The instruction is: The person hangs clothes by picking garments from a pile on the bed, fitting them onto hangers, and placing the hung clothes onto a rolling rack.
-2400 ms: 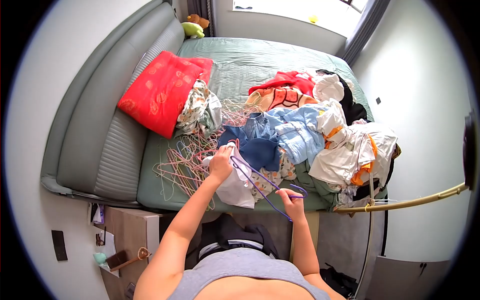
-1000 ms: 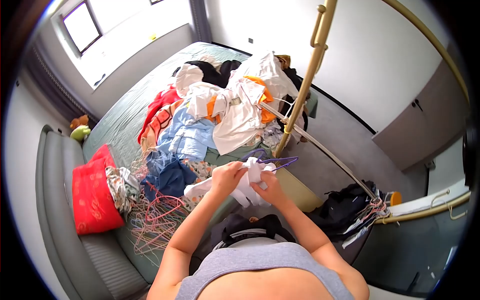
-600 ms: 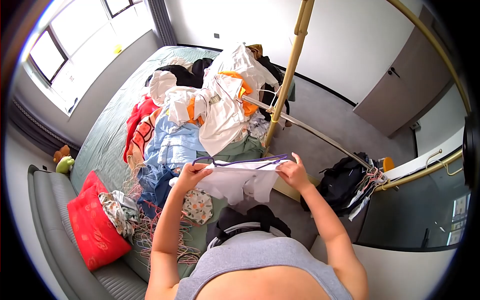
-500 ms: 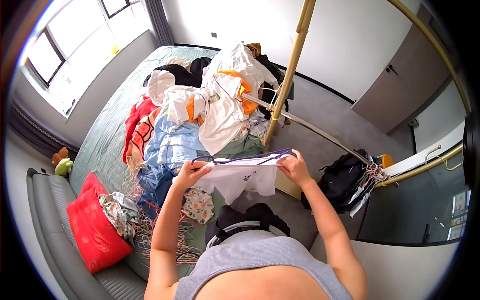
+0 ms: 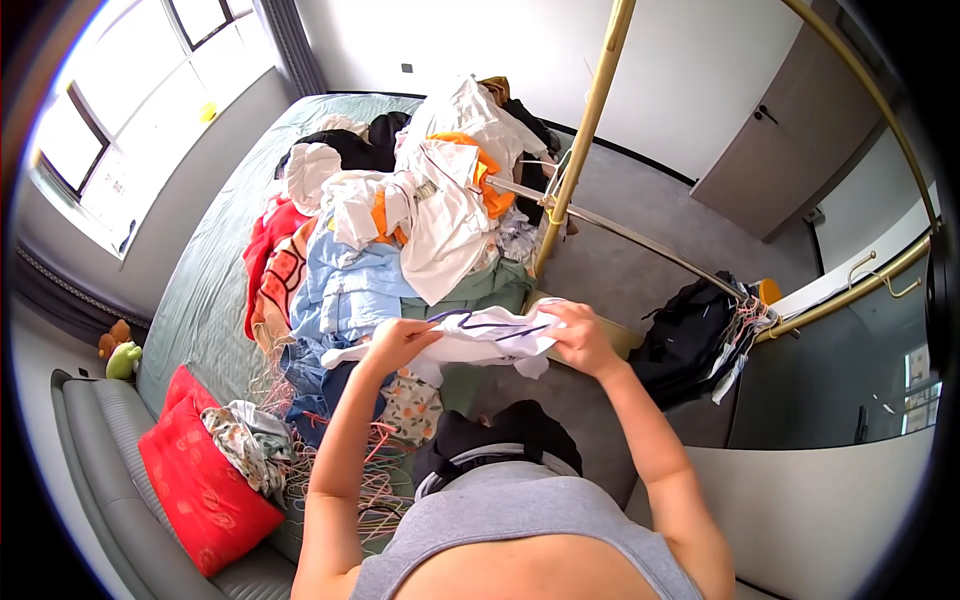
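Stretched between my two hands is a white garment, bunched and sagging in the middle; its exact kind cannot be made out. A thin dark purple strip, looking like a hanger or a cord, runs along its upper edge. My left hand is closed on the garment's left part, with some cloth trailing out beyond it toward the bed. On the other end, my right hand pinches the top corner. Beneath and beyond the hands are blue denim and a floral-print cloth.
A heap of clothes covers much of the green bed. Tangled hangers lie beside a red cushion. The gold rack post and its metal rail stand ahead right, with dark clothes hanging there.
The white garment has gone from spread flat and hanging to bunched and folded up. My hands have come a little closer together, and the view has shifted slightly.
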`<action>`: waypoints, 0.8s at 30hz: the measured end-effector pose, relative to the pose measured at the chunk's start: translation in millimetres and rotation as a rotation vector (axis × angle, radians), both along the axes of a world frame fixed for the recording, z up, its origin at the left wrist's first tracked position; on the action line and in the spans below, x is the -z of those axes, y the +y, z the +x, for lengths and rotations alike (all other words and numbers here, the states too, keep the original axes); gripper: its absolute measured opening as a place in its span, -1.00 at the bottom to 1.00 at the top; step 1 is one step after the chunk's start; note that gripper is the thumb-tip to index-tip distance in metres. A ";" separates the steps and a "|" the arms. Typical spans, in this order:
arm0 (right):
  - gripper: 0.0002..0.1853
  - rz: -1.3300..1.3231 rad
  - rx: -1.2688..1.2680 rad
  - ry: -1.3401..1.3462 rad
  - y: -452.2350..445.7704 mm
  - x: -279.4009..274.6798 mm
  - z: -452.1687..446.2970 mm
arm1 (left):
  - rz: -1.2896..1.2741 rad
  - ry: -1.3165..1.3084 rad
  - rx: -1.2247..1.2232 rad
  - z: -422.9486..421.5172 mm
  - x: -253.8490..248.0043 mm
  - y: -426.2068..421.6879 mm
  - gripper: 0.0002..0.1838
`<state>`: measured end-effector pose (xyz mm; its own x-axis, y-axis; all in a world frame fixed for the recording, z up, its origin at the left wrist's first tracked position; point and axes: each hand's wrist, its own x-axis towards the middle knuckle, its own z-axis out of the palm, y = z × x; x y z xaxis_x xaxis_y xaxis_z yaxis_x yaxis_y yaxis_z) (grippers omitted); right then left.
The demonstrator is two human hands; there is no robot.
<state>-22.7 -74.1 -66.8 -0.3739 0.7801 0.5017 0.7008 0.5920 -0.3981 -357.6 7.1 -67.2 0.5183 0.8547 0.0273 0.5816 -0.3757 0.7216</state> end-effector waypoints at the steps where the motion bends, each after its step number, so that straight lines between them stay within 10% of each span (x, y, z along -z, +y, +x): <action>1: -0.80 -0.026 -0.024 0.045 -1.7 -3.5 -18.3 | -0.015 -0.024 -0.017 8.3 1.5 -2.8 -0.75; 9: -0.66 -0.834 0.017 0.477 -5.3 20.9 -36.3 | 0.104 -0.151 0.165 44.0 27.4 -9.9 -0.80; 18: -0.90 -0.166 0.369 0.227 -33.7 31.8 41.2 | 0.280 -0.157 0.299 76.7 44.8 43.8 -0.86; 24: -0.79 -0.497 0.656 0.387 -61.7 44.4 122.8 | 0.127 -0.086 0.337 144.7 62.6 81.9 -0.83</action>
